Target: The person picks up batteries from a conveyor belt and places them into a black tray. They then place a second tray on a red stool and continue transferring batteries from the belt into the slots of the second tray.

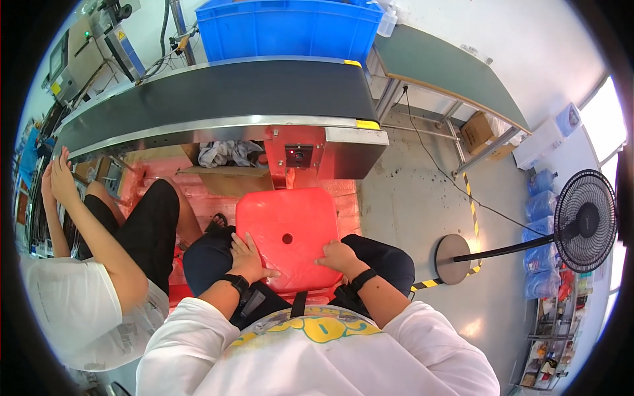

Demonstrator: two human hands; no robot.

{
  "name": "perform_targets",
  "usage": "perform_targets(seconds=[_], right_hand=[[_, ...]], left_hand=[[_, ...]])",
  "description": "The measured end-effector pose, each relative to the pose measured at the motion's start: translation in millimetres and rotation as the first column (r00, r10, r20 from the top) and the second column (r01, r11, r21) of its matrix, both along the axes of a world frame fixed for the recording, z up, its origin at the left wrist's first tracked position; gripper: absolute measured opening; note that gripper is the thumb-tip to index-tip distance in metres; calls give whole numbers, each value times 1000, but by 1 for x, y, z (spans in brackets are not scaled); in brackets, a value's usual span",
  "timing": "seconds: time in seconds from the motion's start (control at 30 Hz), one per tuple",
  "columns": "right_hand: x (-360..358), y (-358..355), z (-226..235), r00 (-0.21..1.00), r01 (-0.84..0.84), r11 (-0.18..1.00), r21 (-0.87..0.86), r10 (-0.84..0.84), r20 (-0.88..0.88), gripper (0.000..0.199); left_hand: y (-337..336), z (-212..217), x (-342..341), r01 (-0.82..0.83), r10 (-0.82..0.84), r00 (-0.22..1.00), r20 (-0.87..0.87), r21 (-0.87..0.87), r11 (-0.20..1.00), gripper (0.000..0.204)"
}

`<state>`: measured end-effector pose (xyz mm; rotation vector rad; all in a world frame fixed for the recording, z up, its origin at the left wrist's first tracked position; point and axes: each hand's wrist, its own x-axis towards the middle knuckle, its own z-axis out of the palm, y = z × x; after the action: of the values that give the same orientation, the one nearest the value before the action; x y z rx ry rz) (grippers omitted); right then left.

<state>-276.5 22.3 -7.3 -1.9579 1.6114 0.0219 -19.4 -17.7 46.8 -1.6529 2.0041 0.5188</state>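
A red plastic stool (297, 224) with a rounded square seat and a small hole in its middle stands between my knees. My left hand (247, 259) lies at the seat's near left edge, fingers spread and thumb reaching over the top. At the near right edge, my right hand (339, 257) is closed around the rim with its fingers curled; their tips are partly hidden. Dark bands circle both of my wrists.
A conveyor with a black belt (224, 92) crosses ahead, its control box (299, 156) facing me. Behind it sits a blue crate (290, 33). An open carton (234, 179) holds crumpled material underneath. Another person (99, 290) sits at left, hands raised. A black fan (584, 221) stands right.
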Motion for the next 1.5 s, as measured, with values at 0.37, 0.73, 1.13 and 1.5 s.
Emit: perform_targets(seconds=[0.37, 0.73, 1.13, 1.5], right_hand=[[-1, 7, 14, 995, 92, 996, 7, -92, 26, 44], [-8, 5, -21, 999, -20, 997, -72, 22, 27, 44], [-26, -5, -23, 857, -509, 851, -131, 486, -175, 23], [-16, 1, 3, 984, -95, 995, -25, 98, 146, 34]], left_hand=[[0, -1, -2, 22, -22, 1000, -12, -11, 1000, 140], [1, -4, 1, -11, 10, 1000, -20, -43, 999, 139], [5, -2, 4, 6, -7, 1000, -29, -37, 999, 142], [3, -5, 1, -3, 3, 1000, -11, -11, 1000, 141]])
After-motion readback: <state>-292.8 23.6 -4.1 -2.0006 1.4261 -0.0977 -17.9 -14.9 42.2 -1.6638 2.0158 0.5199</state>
